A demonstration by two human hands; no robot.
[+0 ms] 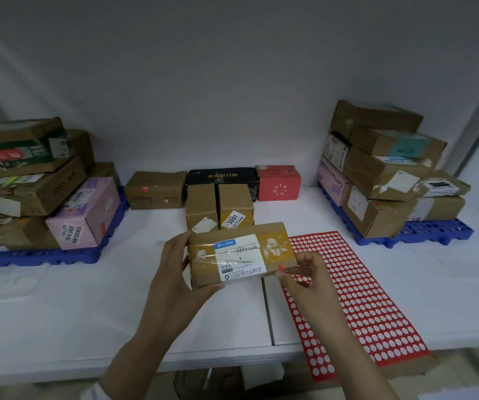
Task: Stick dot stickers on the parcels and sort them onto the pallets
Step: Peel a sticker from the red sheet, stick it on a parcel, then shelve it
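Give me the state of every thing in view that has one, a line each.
Brown cardboard parcel with white label: taped shut, held above the white table.
Left hand: grips the parcel's left end.
Right hand: pinches a red dot sticker at the parcel's right corner.
Red sticker sheet: flat on the table, overhanging its front edge.
Left blue plastic pallet: loaded with stacked parcels.
Right blue plastic pallet: loaded likewise.

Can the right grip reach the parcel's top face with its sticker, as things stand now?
Probably yes. The right grip pinches a red sticker at the near right corner of the parcel, with nothing between them. The left grip holds the other end, so that corner is free.
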